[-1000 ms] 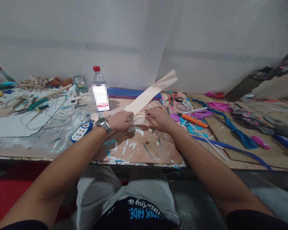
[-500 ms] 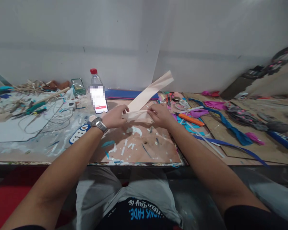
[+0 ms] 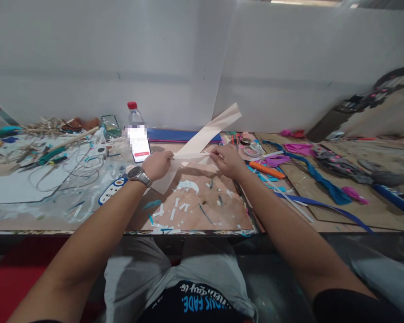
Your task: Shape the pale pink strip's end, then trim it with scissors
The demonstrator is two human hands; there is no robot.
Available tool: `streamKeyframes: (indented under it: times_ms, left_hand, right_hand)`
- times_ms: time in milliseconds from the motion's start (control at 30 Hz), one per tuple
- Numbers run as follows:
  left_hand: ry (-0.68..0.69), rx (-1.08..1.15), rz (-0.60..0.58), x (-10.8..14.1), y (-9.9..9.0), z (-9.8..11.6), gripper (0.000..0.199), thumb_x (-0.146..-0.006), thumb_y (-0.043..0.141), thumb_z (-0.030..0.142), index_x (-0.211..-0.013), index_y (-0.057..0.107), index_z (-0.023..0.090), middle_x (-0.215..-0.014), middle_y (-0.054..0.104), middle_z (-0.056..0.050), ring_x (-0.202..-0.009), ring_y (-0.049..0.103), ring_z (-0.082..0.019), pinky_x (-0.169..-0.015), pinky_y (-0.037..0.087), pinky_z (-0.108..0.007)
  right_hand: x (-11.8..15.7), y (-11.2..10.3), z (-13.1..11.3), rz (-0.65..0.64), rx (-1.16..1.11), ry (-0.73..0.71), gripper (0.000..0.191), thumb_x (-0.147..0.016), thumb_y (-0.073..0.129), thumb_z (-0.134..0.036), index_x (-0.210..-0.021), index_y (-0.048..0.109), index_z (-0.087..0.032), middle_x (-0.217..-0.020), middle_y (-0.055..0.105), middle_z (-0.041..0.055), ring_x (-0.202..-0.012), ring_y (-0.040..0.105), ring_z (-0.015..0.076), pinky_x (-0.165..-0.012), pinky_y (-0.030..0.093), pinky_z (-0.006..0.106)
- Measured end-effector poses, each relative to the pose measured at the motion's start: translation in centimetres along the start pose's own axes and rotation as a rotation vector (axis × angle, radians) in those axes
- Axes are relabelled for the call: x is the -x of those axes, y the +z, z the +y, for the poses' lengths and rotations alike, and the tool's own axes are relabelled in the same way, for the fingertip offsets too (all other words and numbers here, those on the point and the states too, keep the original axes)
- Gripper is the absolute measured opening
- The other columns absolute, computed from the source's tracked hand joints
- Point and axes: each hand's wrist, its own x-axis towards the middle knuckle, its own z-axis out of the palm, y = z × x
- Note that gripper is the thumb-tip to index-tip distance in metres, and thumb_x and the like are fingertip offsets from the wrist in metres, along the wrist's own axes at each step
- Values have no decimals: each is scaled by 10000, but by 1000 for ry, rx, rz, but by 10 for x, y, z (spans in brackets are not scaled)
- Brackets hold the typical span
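Littered counter (image 3: 222,215) under a grey wall (image 3: 87,49), a pale sheet (image 3: 192,157) between two hands.
The left hand (image 3: 157,165) pinches its nine-o'clock side, the right hand (image 3: 228,162) its three-o'clock side; a cream strip (image 3: 212,128) beyond points to two o'clock, a phone (image 3: 140,150) stands at ten, an orange tool (image 3: 266,170) lies at three.

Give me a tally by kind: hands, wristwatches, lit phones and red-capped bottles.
Hands: 2, left hand and right hand
Wristwatch: 1
Lit phone: 1
Red-capped bottle: 1
Total: 5
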Motion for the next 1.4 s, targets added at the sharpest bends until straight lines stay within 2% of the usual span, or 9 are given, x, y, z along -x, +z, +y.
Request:
streamKeyframes:
  times_ms: [200,467,633,800,900,1000,1167,1300,1400]
  left_hand:
    - [-18,-14,12,-2,2,-3,357,-954,371,223,-1121,685,199,-1087,742,-133,-998,686,-295,-810,507,-367]
    - [-113,-123,-71,-3,4,-4,305,-927,414,245,-1086,670,200,-1098,729,-150,-997,688,-314,-822,514,-396]
    - [7,-51,-51,1,4,5,318,-869,499,265,-1142,648,198,-1108,725,-121,-1005,678,-300,-819,501,-376]
    - [175,126,-25,6,2,18,420,-943,465,503,-1139,659,186,-1109,726,-105,-985,665,-275,-833,481,-369]
    - [244,185,-19,6,1,20,433,-981,403,498,-1093,676,181,-1058,731,-95,-942,664,-255,-811,472,-358]
    - [322,175,-14,6,2,20,367,-971,433,429,-1090,676,180,-1062,732,-90,-952,666,-256,-815,471,-356]
    - [304,70,-19,6,4,23,317,-870,501,244,-1133,669,185,-1062,741,-98,-971,680,-280,-814,485,-364]
    - [323,119,-47,8,1,24,343,-917,498,346,-1176,654,184,-1086,740,-103,-993,684,-287,-847,494,-379]
    - [334,162,-36,9,0,24,384,-978,412,396,-1191,648,181,-1107,737,-105,-1014,683,-283,-870,490,-390]
  right_hand:
    - [0,0,2,0,27,2,232,-968,447,-323,-904,622,-185,-895,699,84,-901,603,252,-884,305,401]
    - [0,4,5,13,20,6,227,-970,463,-331,-894,623,-189,-864,686,76,-867,592,250,-848,311,396]
    - [2,7,-5,-36,-20,-50,232,-974,458,-318,-880,628,-190,-842,677,77,-817,578,242,-829,313,395]
    - [4,10,-14,-52,-74,-99,218,-976,481,-318,-905,640,-187,-823,672,69,-783,567,228,-820,310,388]
    - [5,12,-16,-58,-102,-140,220,-980,484,-319,-904,639,-183,-798,660,64,-762,554,221,-798,317,377]
    - [5,12,-19,-53,-122,-164,213,-977,497,-321,-890,634,-183,-789,653,59,-761,555,218,-789,329,368]
    - [5,12,-19,-56,-124,-183,221,-973,489,-320,-862,622,-183,-778,644,56,-754,556,215,-780,340,364]
    - [5,12,-17,-49,-114,-185,221,-971,490,-320,-863,624,-182,-775,639,53,-757,556,214,-779,338,363]
    - [5,12,-17,-53,-117,-182,217,-972,493,-319,-872,628,-182,-780,644,54,-766,561,216,-778,334,362]
